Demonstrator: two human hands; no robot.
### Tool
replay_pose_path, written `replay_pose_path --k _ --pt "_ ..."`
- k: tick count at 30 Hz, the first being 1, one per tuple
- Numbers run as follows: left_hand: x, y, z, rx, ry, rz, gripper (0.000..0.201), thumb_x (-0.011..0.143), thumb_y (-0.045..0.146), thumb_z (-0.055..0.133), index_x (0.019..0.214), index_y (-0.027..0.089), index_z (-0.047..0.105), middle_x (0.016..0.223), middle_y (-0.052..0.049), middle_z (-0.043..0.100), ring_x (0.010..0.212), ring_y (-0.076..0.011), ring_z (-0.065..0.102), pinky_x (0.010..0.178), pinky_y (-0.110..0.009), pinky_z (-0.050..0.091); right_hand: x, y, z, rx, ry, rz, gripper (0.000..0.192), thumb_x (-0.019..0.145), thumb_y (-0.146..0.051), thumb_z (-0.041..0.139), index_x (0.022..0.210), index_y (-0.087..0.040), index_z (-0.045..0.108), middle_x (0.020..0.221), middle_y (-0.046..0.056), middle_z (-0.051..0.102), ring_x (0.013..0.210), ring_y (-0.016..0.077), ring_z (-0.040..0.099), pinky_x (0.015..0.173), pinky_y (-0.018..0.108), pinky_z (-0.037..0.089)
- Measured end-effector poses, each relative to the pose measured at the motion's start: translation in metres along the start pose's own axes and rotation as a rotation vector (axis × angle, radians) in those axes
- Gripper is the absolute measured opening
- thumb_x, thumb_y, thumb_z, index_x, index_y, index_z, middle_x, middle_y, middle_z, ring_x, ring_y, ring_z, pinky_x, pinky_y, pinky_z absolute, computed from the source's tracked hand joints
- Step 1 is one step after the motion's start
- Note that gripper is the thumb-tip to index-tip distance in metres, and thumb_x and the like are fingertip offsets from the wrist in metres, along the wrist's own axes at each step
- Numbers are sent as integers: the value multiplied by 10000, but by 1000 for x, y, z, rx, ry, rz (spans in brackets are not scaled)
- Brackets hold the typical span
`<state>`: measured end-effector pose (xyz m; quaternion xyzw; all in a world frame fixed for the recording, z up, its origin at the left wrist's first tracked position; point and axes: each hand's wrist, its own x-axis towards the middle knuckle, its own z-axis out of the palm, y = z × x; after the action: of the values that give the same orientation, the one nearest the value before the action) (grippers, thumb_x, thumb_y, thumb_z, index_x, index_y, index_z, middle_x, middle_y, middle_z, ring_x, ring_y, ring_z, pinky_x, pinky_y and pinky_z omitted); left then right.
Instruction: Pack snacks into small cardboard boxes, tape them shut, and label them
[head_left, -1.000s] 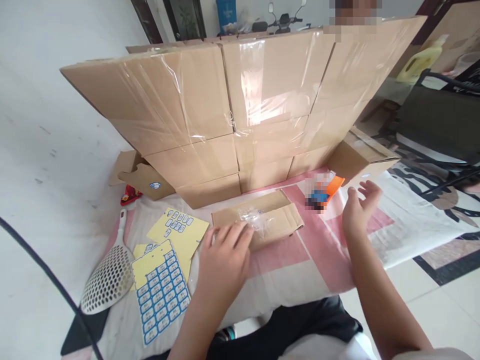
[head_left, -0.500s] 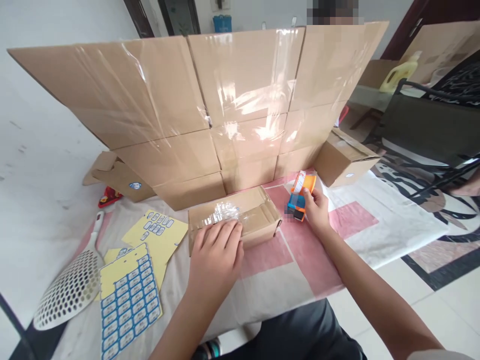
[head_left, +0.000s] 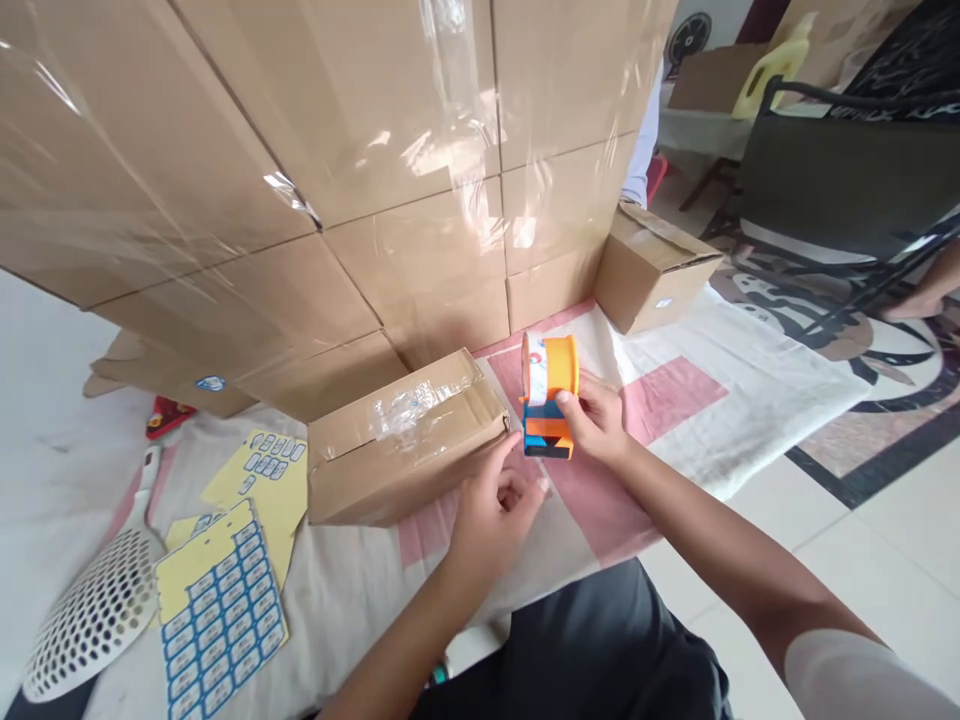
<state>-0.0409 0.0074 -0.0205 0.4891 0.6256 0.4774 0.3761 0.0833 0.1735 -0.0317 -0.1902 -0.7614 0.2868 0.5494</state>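
An orange-and-blue plastic tape dispenser (head_left: 550, 400) is gripped by the right hand (head_left: 596, 420); just left, the left hand's (head_left: 495, 500) curled fingers touch a taped cardboard box (head_left: 405, 435).

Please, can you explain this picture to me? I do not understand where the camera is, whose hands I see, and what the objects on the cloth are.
There is no machine here. The camera sits on a person's head and looks down, so both arms belong to that person. The right hand holds an orange and blue tape dispenser. The left hand is at the near end of a small cardboard box, right by the dispenser. The box lies on a pink and white cloth. Behind it stands a wall of taped cartons. At the left lie yellow label sheets and a white perforated scoop.
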Motion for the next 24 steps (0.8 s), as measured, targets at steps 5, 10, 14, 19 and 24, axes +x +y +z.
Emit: replay_pose_path --k 5,10,14,19,24 --pt "21 -1 12 -320 100 -183 346 922 471 659 1078 163 687 561 85 367 501 -78 330 503 -222 319 -1 -3 10 32 -114 -209 347 1043 -382 461 723 -249 468 614 -7 469 593 181 412 669 367 381" --pt "20 0 5 -174 178 -62 247 926 425 659 920 190 737 661 31 453 611 -113 403 608 -251 403 -2 -2 8 -83 -81 -165 369 1048 -377 456 703 -248 440 632 -1 437 624 195 431 685 377 366" --pt "14 2 0 -1 198 119 195 940 364 647 923 219 776 1024 -65 658 912 -180 603 793 -283 491 -2 -3 3 -212 -24 -70 349 1047 -399 462 737 -246 512 679 26 522 680 217 492 731 402 385" --pt "8 0 10 -236 -15 -63 234 971 387 607 976 203 751 900 -61 743 778 -175 689 756 -301 556 -2 -3 3 -175 167 160 384 1041 -471 497 743 -232 535 688 7 537 642 176 491 667 343 411" --pt "8 -9 20 -329 -46 -178 269 943 384 637 1065 166 739 846 -48 735 620 -135 651 642 -274 546 1 0 5 30 286 450 477 956 -637 576 723 -221 548 666 -10 524 604 148 466 566 285 373"
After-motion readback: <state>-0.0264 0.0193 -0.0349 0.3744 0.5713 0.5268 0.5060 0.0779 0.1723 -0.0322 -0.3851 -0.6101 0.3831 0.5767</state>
